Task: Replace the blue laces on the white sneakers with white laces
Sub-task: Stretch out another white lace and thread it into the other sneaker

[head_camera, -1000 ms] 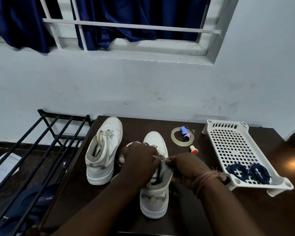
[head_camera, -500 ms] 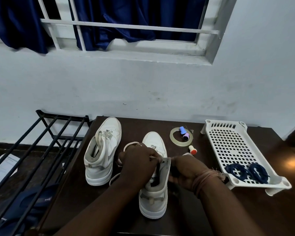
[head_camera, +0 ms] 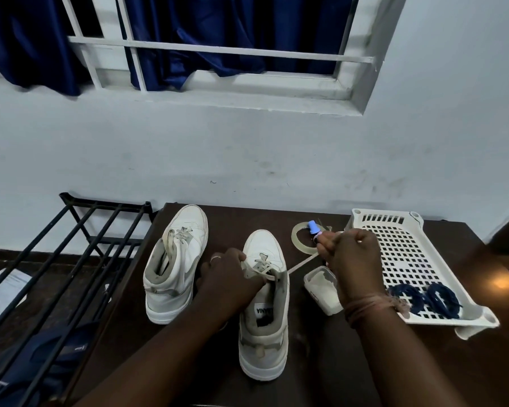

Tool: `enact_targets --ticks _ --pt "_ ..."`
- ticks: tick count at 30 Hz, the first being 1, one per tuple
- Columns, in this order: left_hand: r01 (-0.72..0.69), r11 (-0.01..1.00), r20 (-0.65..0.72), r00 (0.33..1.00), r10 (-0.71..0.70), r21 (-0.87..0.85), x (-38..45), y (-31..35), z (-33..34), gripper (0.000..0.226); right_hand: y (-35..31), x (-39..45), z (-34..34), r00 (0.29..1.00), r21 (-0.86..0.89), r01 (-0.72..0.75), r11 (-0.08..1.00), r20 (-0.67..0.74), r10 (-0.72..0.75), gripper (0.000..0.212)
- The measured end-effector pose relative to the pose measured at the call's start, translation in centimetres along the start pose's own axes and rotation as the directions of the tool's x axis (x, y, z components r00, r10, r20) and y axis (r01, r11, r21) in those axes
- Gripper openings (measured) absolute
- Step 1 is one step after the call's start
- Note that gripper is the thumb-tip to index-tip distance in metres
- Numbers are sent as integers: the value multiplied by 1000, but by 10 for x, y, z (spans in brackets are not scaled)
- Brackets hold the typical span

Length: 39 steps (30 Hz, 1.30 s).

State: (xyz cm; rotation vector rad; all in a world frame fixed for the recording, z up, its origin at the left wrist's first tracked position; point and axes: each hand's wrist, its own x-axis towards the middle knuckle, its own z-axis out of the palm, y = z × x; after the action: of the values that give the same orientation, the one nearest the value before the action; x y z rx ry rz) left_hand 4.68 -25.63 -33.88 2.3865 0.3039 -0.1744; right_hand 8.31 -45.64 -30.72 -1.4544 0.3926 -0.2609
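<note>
Right hand (head_camera: 351, 259) has pulled the white lace (head_camera: 301, 263) out taut — grip pinching it; left hand (head_camera: 232, 276) grips the sneaker (head_camera: 265, 312).

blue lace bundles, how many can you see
2. Both lie side by side in the near end of the white perforated tray: left bundle, right bundle. None shows elsewhere; the right wrist may hide something.

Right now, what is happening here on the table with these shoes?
A person is lacing the near sneaker with a white lace. The left hand grips the shoe at the eyelets, and the right hand pinches the lace and pulls it out taut to the right. The other sneaker stands beside it, already laced in white. The blue laces lie coiled in the white tray.
</note>
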Motion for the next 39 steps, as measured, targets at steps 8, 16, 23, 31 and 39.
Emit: enact_targets --ticks 8,16,23,31,39 --pt "52 999 21 998 -52 -2 1 3 4 70 18 -20 2 832 -730 364 578 534 150 24" --pt "58 998 28 998 -59 22 2 2 4 63 0 -12 -1 925 -355 -237 904 202 322 31" --pt "68 998 43 997 -68 11 2 2 5 63 -1 -23 9 860 -820 184 542 401 315 37" --pt "72 997 51 996 -72 0 2 3 4 81 -6 -25 1 975 -586 147 797 222 -17 42" --pt "90 995 97 992 -85 -49 2 3 4 67 2 -29 6 853 -744 279 607 483 199 28"
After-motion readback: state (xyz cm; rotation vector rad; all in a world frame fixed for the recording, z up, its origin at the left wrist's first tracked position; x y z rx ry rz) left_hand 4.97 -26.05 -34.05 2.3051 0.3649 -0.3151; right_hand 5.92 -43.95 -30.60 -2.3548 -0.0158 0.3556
